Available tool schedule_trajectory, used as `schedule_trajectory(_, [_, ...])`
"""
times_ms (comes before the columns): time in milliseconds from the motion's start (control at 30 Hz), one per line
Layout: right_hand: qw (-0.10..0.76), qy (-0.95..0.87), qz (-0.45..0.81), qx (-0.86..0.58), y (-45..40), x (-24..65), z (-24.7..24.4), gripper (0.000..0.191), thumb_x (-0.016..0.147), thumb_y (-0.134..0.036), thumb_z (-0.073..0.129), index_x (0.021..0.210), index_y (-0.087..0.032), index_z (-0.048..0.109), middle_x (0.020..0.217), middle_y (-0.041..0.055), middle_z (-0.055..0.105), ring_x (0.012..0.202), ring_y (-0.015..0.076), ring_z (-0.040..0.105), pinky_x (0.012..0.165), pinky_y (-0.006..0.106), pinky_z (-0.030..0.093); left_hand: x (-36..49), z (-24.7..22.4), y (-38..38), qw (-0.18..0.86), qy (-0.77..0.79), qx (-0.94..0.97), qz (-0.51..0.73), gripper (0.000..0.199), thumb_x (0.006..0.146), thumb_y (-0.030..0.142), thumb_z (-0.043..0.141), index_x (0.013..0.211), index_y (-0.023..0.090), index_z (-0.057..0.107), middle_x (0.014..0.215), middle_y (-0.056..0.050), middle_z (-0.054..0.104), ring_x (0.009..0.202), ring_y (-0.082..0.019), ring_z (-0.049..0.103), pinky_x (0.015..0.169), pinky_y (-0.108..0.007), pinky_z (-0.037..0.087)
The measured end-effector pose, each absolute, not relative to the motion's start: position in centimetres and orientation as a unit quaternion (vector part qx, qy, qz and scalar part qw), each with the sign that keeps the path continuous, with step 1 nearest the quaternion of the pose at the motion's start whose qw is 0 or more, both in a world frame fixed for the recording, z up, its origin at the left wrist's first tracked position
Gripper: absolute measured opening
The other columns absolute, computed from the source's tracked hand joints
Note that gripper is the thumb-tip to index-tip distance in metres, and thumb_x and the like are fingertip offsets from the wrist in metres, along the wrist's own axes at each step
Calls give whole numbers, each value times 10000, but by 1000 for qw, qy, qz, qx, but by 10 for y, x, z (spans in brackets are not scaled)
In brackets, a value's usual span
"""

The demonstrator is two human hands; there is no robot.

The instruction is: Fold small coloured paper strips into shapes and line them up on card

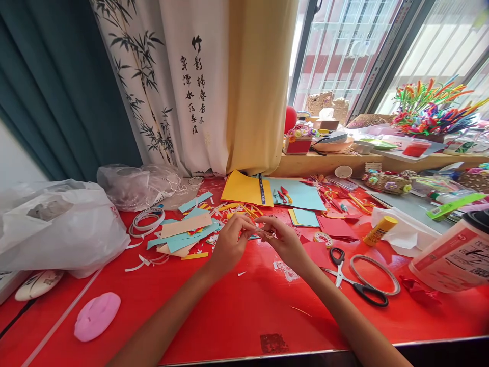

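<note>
Above the middle of the red table (229, 316), my left hand (234, 237) and my right hand (280, 235) meet at the fingertips. Both are closed in a pinch on a small pale piece (261, 231), mostly covered by the fingers; its kind cannot be made out. Behind the left hand lies a pile of paper strips (187, 224) in light blue, peach and yellow. Close to my right forearm rest black-handled scissors (339, 275), with blades apart, and a roll of tape (374, 275). A crumpled clear scrap (286, 271) lies below the right hand.
A white plastic bag (61, 224) and a pink flat lump (97, 316) are on the left. To the right stand a glue stick (381, 230) and a large plastic cup (454, 252). Yellow card (246, 188) and red paper (338, 228) lie farther back, below the windowsill.
</note>
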State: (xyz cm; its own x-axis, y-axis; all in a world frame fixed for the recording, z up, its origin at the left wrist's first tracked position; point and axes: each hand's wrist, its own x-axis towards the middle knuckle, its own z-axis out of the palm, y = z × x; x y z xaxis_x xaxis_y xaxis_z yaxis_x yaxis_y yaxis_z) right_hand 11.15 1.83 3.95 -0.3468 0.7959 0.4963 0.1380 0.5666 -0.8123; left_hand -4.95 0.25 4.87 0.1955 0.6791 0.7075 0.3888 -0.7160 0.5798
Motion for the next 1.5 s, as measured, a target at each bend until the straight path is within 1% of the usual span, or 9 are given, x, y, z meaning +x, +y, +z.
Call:
schedule_trajectory(300, [477, -762, 284, -333, 16, 111, 46, 128, 843, -226, 476, 924, -222, 575, 822, 29, 587, 717, 133, 534, 623, 246, 438, -48, 57, -2, 179, 407, 749, 491, 60, 845, 191, 453, 821, 199, 508, 832, -10, 562, 780, -123, 537, 697, -244, 428])
schedule_trajectory(500, [488, -750, 288, -342, 16, 114, 46, 128, 823, -145, 465, 843, -201, 579, 771, 17, 575, 642, 112, 515, 592, 232, 424, -50, 63, 0, 258, 404, 734, 481, 217, 833, 233, 484, 1050, 239, 484, 829, 7, 563, 777, -116, 546, 729, -245, 443])
schedule_trajectory(600, [484, -751, 289, -343, 15, 114, 46, 162, 806, -101, 447, 842, -199, 572, 745, 9, 551, 629, 110, 506, 601, 239, 414, -51, 65, 0, 218, 412, 756, 460, 100, 846, 240, 457, 872, 211, 549, 846, -5, 563, 791, -124, 528, 706, -245, 427])
schedule_trajectory(700, [482, -749, 289, -350, 13, 110, 48, 113, 813, -131, 454, 778, -192, 542, 676, -7, 492, 593, 106, 456, 578, 242, 378, -50, 63, 0, 163, 409, 772, 459, 116, 850, 169, 420, 784, 188, 513, 826, -12, 535, 773, -123, 500, 692, -244, 412])
schedule_trajectory(833, [474, -749, 311, -343, 7, 104, 53, 240, 832, -260, 481, 613, -189, 417, 588, -23, 374, 566, 108, 346, 525, 242, 300, -46, 54, 0, 95, 383, 784, 479, 188, 801, 26, 351, 781, 182, 453, 829, -26, 485, 779, -127, 469, 679, -243, 414])
schedule_trajectory(1100, [526, -671, 358, -382, 20, 119, 55, 260, 835, -379, 457, 665, -185, 426, 648, -7, 409, 571, 101, 358, 504, 226, 319, -57, 78, -25, -53, 246, 794, 553, 247, 773, -14, 390, 850, 206, 471, 782, -12, 506, 736, -119, 482, 671, -246, 421])
schedule_trajectory(1200, [518, -692, 319, -389, 22, 122, 57, 209, 822, -368, 492, 717, -189, 462, 740, 16, 492, 611, 108, 419, 541, 231, 359, -59, 86, -24, 63, 331, 755, 563, 165, 814, 64, 445, 835, 206, 528, 767, 0, 546, 714, -108, 505, 651, -229, 425])
schedule_trajectory(1333, [428, -760, 296, -389, 16, 118, 56, 238, 882, -360, 376, 950, -200, 539, 790, 33, 556, 611, 117, 504, 616, 262, 418, -58, 82, -13, 248, 381, 705, 544, 106, 830, 216, 496, 787, 192, 590, 740, -2, 571, 677, -109, 507, 632, -237, 433])
schedule_trajectory(1500, [384, -788, 290, -384, 13, 119, 53, 305, 900, -334, 340, 1124, -219, 512, 774, 30, 595, 596, 119, 547, 630, 274, 449, -60, 77, -6, 317, 369, 687, 541, 136, 804, 273, 539, 845, 210, 653, 763, -11, 608, 698, -116, 533, 650, -246, 452])
